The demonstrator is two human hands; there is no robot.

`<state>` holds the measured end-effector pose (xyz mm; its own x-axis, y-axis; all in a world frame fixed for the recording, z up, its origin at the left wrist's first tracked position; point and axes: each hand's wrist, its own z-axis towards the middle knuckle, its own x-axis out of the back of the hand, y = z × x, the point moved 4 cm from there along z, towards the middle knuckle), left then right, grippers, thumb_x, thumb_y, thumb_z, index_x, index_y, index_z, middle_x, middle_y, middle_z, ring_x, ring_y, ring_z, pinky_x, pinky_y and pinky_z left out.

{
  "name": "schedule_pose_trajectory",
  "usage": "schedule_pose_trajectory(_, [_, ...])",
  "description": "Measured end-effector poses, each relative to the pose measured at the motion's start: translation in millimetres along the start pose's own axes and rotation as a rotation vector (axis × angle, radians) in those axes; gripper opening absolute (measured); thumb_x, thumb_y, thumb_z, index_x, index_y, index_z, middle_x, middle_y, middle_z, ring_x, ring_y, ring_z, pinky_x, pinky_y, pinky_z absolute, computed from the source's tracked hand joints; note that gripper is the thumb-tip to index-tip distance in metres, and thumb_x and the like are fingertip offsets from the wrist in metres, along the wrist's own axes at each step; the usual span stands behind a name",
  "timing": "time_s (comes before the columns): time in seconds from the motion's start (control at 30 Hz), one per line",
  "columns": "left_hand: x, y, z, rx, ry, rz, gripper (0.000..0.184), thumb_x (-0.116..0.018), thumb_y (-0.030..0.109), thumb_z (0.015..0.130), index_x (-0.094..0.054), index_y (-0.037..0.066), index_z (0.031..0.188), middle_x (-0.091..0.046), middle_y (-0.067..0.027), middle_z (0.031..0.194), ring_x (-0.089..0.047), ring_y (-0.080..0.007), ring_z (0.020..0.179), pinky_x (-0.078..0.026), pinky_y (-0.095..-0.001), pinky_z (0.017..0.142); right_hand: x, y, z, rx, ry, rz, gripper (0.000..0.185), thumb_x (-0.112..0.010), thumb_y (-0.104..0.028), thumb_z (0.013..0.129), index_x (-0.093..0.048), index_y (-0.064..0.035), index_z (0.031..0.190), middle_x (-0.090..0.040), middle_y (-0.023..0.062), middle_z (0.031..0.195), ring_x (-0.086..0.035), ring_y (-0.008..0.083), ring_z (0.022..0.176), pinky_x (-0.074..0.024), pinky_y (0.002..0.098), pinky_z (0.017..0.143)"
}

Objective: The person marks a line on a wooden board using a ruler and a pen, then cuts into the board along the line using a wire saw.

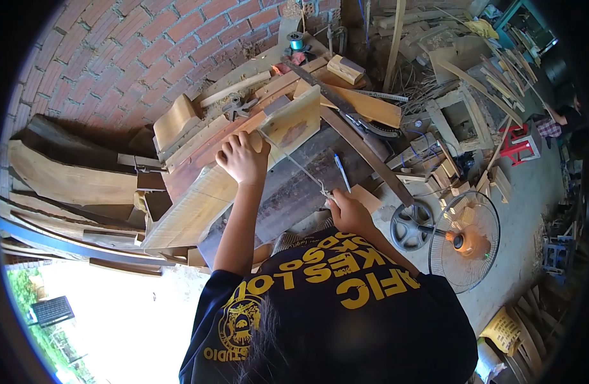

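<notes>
A long pale wooden board (pixel 198 203) stands slanted across the dark workbench (pixel 294 189). My left hand (pixel 244 157) is closed over the board's upper edge, fingers wrapped round it. From near that hand a thin cord or wire (pixel 288 157) runs down to the right across the board's face. Its lower end, a knotted or twisted bit, is in my right hand (pixel 345 210), whose fingers are closed on it. A blue and white pen (pixel 342 171) lies on the bench just above my right hand.
A metal clamp-like tool (pixel 235 105) and a blue spool (pixel 296 41) sit beyond the board. A dark wooden bar (pixel 365 153) crosses the bench. A fan (pixel 464 242) stands at the right. Curved planks (pixel 70 176) are stacked left. A person (pixel 560 121) is at far right.
</notes>
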<state>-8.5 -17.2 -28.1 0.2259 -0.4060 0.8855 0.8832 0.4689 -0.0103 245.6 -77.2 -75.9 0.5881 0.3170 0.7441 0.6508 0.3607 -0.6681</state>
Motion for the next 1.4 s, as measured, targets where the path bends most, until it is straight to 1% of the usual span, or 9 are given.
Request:
schedule_pose_trajectory(0.1, [-2,5,-7,-0.024,0.102,0.004,0.045,-0.064,0.046,0.07,-0.057,0.01,0.096,-0.058,-0.0068,0.096,-0.052,-0.0242,0.095,-0.031,-0.0441,0.089,6,1,-6,-0.02,0.046,0.118,0.019,-0.049,-0.024,0.092,-0.048,-0.0058,0.094,-0.057,0.0203,0.066,-0.058,0.0394,0.065,-0.0424,0.0493,0.054])
schedule_pose_trajectory(0.4, [-18,-13,23,0.02,-0.022,-0.138,0.044,-0.063,0.042,0.068,-0.059,0.011,0.099,-0.06,-0.0072,0.1,-0.053,-0.0242,0.1,-0.029,-0.0447,0.093,33,23,-37,-0.309,0.066,0.15,0.019,-0.047,-0.023,0.092,-0.048,-0.0045,0.098,-0.061,0.0229,0.072,-0.059,0.0446,0.069,-0.0442,0.0527,0.06])
schedule_pose_trajectory(0.43, [-20,-15,30,0.054,-0.136,-0.153,0.046,-0.063,0.042,0.068,-0.06,0.011,0.102,-0.061,-0.0077,0.106,-0.053,-0.0244,0.103,-0.028,-0.0452,0.095,33,27,-41,-0.351,0.072,0.128,0.019,-0.047,-0.023,0.092,-0.048,-0.0046,0.098,-0.061,0.0232,0.073,-0.059,0.0447,0.071,-0.0445,0.053,0.061])
schedule_pose_trajectory(0.73, [-82,-46,72,-0.025,-0.339,-0.14,0.059,-0.064,0.052,0.071,-0.057,0.013,0.114,-0.059,-0.0095,0.117,-0.051,-0.027,0.113,-0.027,-0.0457,0.098,27,54,-54,-0.496,0.19,0.147,0.02,-0.048,-0.024,0.092,-0.048,-0.0048,0.098,-0.062,0.0245,0.077,-0.06,0.0456,0.077,-0.0457,0.0535,0.065])
schedule_pose_trajectory(0.93, [-143,-61,67,0.011,-0.698,-0.167,0.061,-0.065,0.054,0.074,-0.057,0.012,0.117,-0.061,-0.0116,0.117,-0.054,-0.0274,0.113,-0.028,-0.0467,0.096,14,61,-50,-0.553,0.133,0.128,0.021,-0.048,-0.025,0.092,-0.048,-0.0044,0.097,-0.062,0.0251,0.08,-0.06,0.0458,0.079,-0.046,0.0534,0.067])
schedule_pose_trajectory(1.03, [-167,-71,53,0.081,-0.833,-0.237,0.063,-0.064,0.055,0.076,-0.057,0.01,0.118,-0.06,-0.0124,0.119,-0.052,-0.0278,0.116,-0.023,-0.0499,0.1,7,66,-48,-0.591,0.119,0.142,0.021,-0.048,-0.025,0.092,-0.048,-0.0042,0.097,-0.062,0.0254,0.08,-0.059,0.0461,0.08,-0.0462,0.0532,0.067])
schedule_pose_trajectory(1.1, [-180,-73,41,0.15,-0.987,-0.306,0.065,-0.064,0.054,0.077,-0.055,0.008,0.122,-0.057,-0.0133,0.124,-0.048,-0.0295,0.122,-0.013,-0.0535,0.105,6,67,-47,-0.604,0.124,0.142,0.021,-0.048,-0.025,0.092,-0.048,-0.0041,0.097,-0.062,0.0256,0.08,-0.059,0.0462,0.08,-0.0463,0.0531,0.067])
schedule_pose_trajectory(1.2, [-195,-79,32,0.152,-0.915,-0.343,0.074,-0.063,0.06,0.074,-0.054,0.007,0.125,-0.055,-0.0141,0.128,-0.048,-0.0295,0.123,-0.017,-0.0547,0.103,3,70,-44,-0.621,0.125,0.141,0.021,-0.048,-0.025,0.092,-0.048,-0.0038,0.097,-0.061,0.026,0.081,-0.059,0.0464,0.08,-0.0466,0.0526,0.067])
schedule_pose_trajectory(1.4, [-199,-81,30,0.143,-0.918,-0.347,0.074,-0.063,0.059,0.074,-0.051,0.009,0.128,-0.051,-0.0133,0.131,-0.043,-0.03,0.126,-0.018,-0.0522,0.104,-15,83,-41,-0.649,0.06,0.105,0.023,-0.048,-0.025,0.091,-0.048,-0.0028,0.097,-0.061,0.027,0.082,-0.059,0.0464,0.08,-0.0469,0.0525,0.067])
